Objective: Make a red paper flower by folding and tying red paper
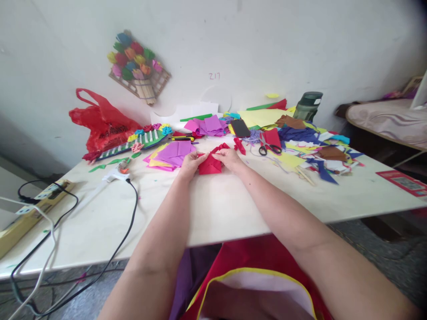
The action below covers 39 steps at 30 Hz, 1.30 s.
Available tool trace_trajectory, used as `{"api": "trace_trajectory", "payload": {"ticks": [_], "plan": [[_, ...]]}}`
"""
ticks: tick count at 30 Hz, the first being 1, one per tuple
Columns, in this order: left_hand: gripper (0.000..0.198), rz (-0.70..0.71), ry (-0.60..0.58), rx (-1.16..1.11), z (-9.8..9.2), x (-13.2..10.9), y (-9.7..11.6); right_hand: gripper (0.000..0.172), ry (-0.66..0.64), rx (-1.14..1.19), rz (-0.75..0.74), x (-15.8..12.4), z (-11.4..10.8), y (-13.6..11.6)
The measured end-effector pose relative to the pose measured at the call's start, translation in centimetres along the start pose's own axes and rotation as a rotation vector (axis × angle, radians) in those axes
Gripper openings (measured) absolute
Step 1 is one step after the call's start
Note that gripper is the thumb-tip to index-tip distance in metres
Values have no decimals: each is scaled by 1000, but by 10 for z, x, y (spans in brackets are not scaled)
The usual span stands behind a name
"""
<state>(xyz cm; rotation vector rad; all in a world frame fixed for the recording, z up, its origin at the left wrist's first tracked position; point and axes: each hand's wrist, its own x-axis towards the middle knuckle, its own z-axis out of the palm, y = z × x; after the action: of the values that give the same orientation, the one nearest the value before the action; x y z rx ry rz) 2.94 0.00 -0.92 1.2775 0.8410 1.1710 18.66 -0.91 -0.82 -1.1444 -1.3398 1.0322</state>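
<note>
Both hands meet at the middle of the table around a red piece of folded paper or cloth (211,165). My left hand (191,163) pinches its left edge between thumb and fingers. On the other side, my right hand (228,159) grips the upper right part, thumb pointing inward. The red piece has creases and a raised upper edge; its exact material is hard to tell. Just beyond my right hand lies a small twisted red piece (239,146). A stack of purple, yellow and pink sheets (175,154) sits beside my left hand.
Scissors (268,146), a dark phone (240,128) and a heap of colored scraps (313,146) lie to the right. A green bottle (308,106) stands behind. At left are a corded white glue gun (118,173), a red plastic bag (103,122) and a power strip (36,211).
</note>
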Motion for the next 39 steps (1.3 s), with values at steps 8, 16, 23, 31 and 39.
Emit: {"api": "trace_trajectory", "payload": {"ticks": [8, 16, 23, 31, 39], "plan": [[39, -27, -33, -145, 2, 1, 1, 23, 123, 27, 5, 4, 2, 2], [39, -6, -43, -109, -2, 4, -5, 24, 85, 25, -30, 4, 0, 2], [41, 34, -111, -58, -7, 5, -6, 30, -88, 47, 105, 0, -8, -1], [43, -7, -122, -62, -6, 1, 0, 28, -169, 7, 154, -1, -9, -2], [41, -5, -59, -136, 0, 2, 0, 28, 32, 5, 75, 0, 0, -5]]}}
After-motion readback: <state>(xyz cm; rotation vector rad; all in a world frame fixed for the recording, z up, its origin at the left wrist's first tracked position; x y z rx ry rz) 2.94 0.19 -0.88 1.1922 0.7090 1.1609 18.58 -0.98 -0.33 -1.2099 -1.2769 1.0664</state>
